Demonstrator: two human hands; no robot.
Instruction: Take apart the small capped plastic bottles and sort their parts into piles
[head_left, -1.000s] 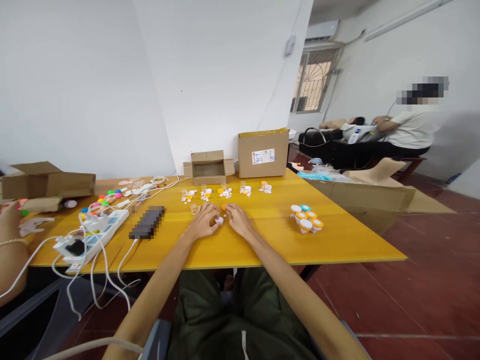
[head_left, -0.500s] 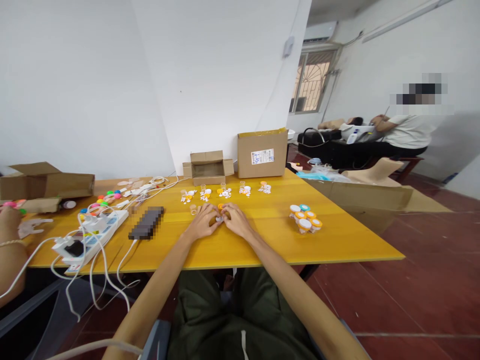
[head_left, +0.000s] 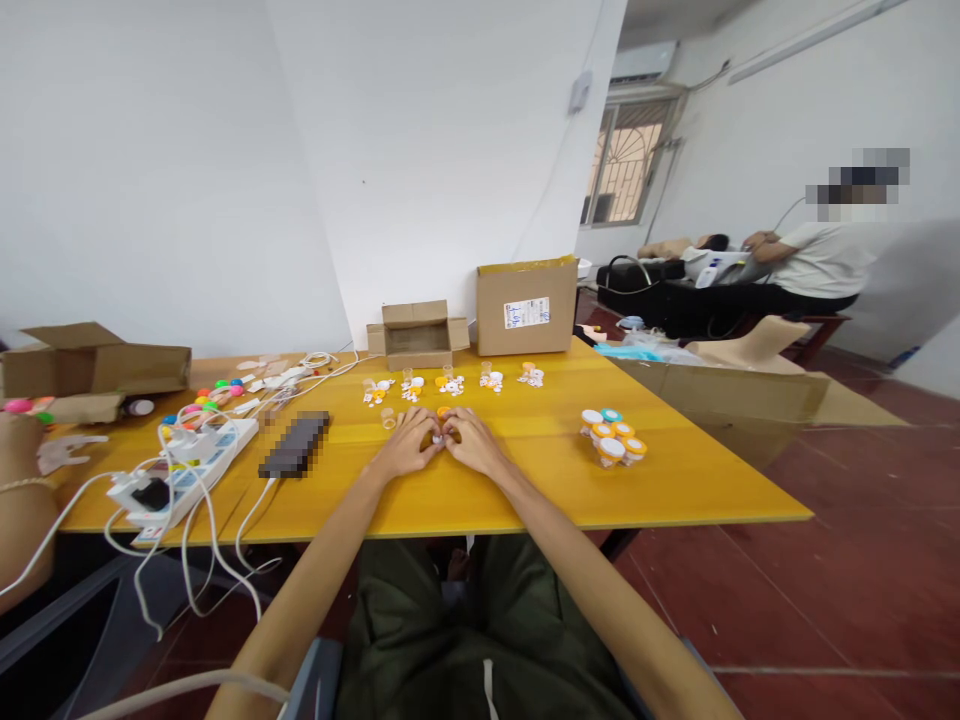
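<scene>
My left hand [head_left: 410,446] and my right hand [head_left: 472,442] meet near the middle of the table, fingertips curled together in a pinch. Between them they hold a small whitish piece [head_left: 438,438], too small to name. Just beyond the fingertips lies an orange ring-like lid [head_left: 442,411], partly hidden by my right hand. Left of my left hand is a clear small cup [head_left: 388,419]. Farther back runs a row of small clear cups, with orange and white lids [head_left: 453,384] and tiny white pieces beside them.
Several lidded small jars [head_left: 611,440] cluster at the right. Cardboard boxes [head_left: 525,300] stand at the back. A phone [head_left: 296,445], a power strip [head_left: 199,470] and tangled white cables lie left. Another person's arm [head_left: 26,500] is at far left; a seated person [head_left: 817,255] is at far right.
My fingertips have shifted slightly around the small piece, my right-hand fingers now rounder. The whole view has moved a little; the things on the table stay in place.
</scene>
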